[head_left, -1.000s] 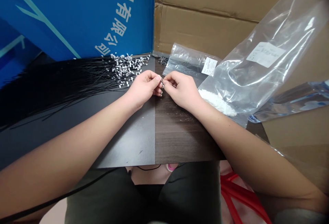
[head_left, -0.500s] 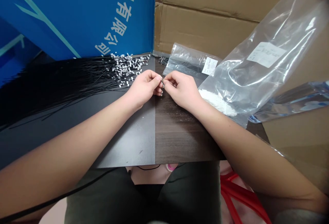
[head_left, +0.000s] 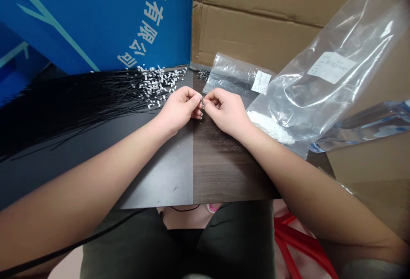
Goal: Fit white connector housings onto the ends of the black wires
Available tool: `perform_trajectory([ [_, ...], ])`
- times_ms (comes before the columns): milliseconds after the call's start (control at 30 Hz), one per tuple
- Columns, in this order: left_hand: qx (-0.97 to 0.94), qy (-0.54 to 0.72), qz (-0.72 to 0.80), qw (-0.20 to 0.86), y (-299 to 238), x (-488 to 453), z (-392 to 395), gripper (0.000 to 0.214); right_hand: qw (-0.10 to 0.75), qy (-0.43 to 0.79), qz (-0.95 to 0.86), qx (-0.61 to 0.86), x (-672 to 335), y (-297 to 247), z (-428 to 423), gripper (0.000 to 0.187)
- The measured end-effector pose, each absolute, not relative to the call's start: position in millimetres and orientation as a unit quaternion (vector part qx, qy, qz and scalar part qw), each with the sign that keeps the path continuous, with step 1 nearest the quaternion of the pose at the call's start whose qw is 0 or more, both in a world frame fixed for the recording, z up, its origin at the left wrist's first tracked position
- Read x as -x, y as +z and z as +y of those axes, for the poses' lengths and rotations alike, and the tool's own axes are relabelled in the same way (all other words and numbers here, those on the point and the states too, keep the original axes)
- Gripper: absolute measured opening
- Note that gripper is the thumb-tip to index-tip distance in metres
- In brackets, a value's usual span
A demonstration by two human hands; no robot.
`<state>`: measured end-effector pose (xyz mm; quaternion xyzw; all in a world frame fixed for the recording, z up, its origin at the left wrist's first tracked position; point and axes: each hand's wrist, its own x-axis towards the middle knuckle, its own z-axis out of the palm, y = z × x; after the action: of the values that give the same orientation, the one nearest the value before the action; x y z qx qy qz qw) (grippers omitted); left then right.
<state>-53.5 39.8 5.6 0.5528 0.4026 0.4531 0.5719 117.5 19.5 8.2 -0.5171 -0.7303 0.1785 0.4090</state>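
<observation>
Hardly any shift since the last frame: only a slight drift of the whole view, with both hands in nearly the same place over the middle of the table. Left hand [head_left: 179,108] curled, thumb and forefinger closed in a pinch; right hand [head_left: 226,112] curled the same way, its fingertips meeting those of the left around a tiny metal piece [head_left: 202,103], too small to identify, and with no telling which hand bears it. All of this held over the seam of the two-tone table [head_left: 221,172], dark grey on one side and wood-grain on the other. Beyond the left hand, a fanned mass of thin black wires [head_left: 80,108] running to a heap of small white connectors [head_left: 156,84], the nearest just beside the knuckles. Beyond the right hand, a small clear plastic bag [head_left: 237,76] with a white label, and a large clear bag [head_left: 333,57] with white material in its lower corner, both against a cardboard box [head_left: 256,27]. At back left, a blue board [head_left: 96,18] printed with white characters.
</observation>
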Motion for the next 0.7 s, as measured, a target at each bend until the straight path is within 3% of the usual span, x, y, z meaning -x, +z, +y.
perform_trajectory([
  [700,-0.615,0.452,0.422,0.489,4.2,52.1,39.2,0.018,0.420,0.230,-0.696,0.535,-116.3,4.7,20.9,0.010],
])
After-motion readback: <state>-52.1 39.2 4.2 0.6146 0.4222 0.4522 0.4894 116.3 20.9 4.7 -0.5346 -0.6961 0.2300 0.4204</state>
